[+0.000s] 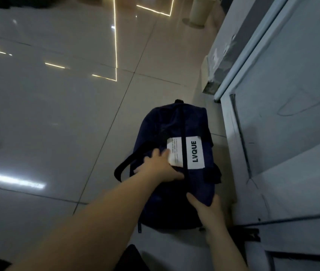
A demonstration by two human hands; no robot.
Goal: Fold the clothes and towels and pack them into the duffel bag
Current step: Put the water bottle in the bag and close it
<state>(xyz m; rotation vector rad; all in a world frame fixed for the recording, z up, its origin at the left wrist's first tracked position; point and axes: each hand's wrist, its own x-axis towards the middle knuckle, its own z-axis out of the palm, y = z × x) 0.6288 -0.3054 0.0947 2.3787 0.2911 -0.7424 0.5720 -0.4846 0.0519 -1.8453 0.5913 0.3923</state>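
A navy duffel bag (167,126) lies on the glossy tiled floor, lengthwise away from me, with a white label reading LVQUE on top and a black strap running down its middle. My left hand (159,167) rests on the bag's top beside the label, fingers spread and fairly straight. My right hand (206,210) grips the near end of the bag, thumb on top and fingers curled under the fabric. A black carry handle (122,167) loops out on the bag's left side. No clothes or towels show near the bag.
A white-framed glass door or panel (284,118) stands right of the bag, almost touching it. A pale cylindrical bin (200,10) stands at the far end. Something dark (18,1) lies on the floor at top left. Bare tiles (47,114) stretch to the left.
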